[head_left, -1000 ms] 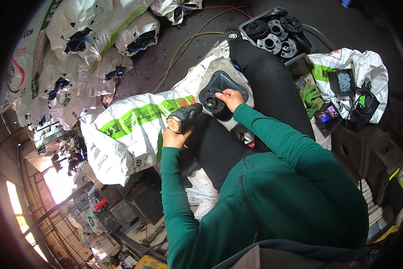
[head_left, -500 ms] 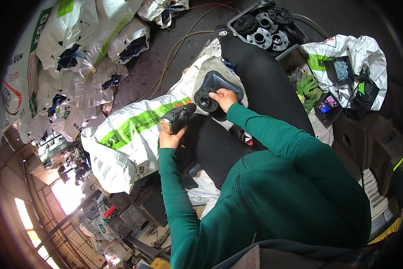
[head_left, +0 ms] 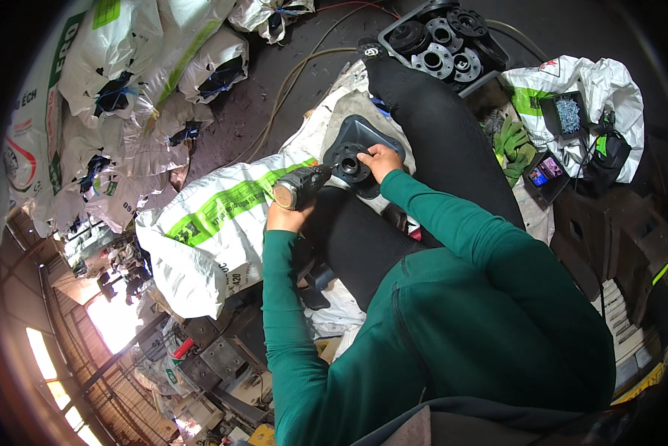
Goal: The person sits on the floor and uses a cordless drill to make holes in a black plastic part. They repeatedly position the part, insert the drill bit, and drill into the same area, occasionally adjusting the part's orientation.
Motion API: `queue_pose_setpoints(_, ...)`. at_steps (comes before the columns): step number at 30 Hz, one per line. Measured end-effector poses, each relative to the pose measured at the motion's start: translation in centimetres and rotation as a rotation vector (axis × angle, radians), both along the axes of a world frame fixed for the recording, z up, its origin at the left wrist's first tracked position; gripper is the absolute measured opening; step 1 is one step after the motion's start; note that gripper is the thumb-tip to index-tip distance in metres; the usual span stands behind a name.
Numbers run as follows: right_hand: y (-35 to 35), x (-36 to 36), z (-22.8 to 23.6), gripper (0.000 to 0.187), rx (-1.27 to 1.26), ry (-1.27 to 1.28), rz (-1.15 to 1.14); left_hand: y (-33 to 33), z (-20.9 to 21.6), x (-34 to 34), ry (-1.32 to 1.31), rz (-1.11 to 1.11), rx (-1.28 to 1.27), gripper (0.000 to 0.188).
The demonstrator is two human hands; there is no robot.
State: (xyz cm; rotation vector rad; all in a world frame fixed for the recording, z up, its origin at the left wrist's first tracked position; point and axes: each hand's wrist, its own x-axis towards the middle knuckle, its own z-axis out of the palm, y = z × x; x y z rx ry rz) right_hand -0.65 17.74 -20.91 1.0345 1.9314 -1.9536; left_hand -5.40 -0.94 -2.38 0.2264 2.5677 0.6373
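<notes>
Your right fingers (head_left: 370,157) pinch one ring (head_left: 358,171) at the pan's (head_left: 358,132) edge, left fingers (head_left: 295,217) grip a drill (head_left: 301,184); other rings (head_left: 423,61) lie untouched.

the hands (head_left: 382,162) partly hide the drill (head_left: 295,186) and black flange (head_left: 347,157).

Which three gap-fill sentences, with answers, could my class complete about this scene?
1. The person's bare left hand, below a long ____ fabric sleeve, grips a dark, pistol-shaped power drill.
2. The person's bare right hand touches a round black flanged part with a central ____.
3. A rectangular black box of small silvery metal pieces lies on a crumpled plastic sack that is mainly ____.

Missing words: green; hole; white.
</notes>
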Motion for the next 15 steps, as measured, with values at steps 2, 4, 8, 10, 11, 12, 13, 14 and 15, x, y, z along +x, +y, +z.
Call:
queue_pose_setpoints(2,0.1,-0.2,-0.2,0.042,0.052,-0.002,0.013,0.3,-0.1,-0.3,0.013,-0.03,-0.073,0.046)
queue_pose_setpoints(4,-0.1,-0.5,-0.3,0.038,0.039,0.01,-0.032,0.5,-0.1,-0.5,0.009,-0.038,-0.129,0.047)
queue_pose_setpoints(8,-0.3,-0.7,-0.4,0.036,0.043,-0.029,-0.035,0.9,-0.3,-0.5,-0.031,-0.045,-0.141,0.048)
queue_pose_setpoints(10,-0.3,-0.5,-0.3,0.037,0.042,-0.035,-0.038,1.1,-0.4,-0.2,-0.021,-0.036,-0.118,0.049)
queue_pose_setpoints(11,-0.6,0.0,0.0,0.037,0.036,-0.075,-0.022,1.0,-0.3,0.5,-0.004,-0.023,-0.123,0.05)
queue_pose_setpoints(12,-0.7,0.1,0.0,0.037,0.045,-0.054,-0.033,1.1,-0.4,0.8,-0.025,0.013,-0.154,0.051)
queue_pose_setpoints(13,-0.7,0.2,0.1,0.038,0.053,-0.056,-0.03,1.0,-0.4,1.0,-0.009,0.027,-0.127,0.051)
queue_pose_setpoints(14,-0.7,0.4,0.1,0.038,0.071,-0.04,-0.035,1.0,-0.5,1.1,-0.012,0.018,-0.137,0.05)
queue_pose_setpoints(15,-0.8,0.4,0.1,0.039,0.053,-0.06,-0.018,1.0,-0.7,1.1,-0.014,0.008,-0.146,0.049)
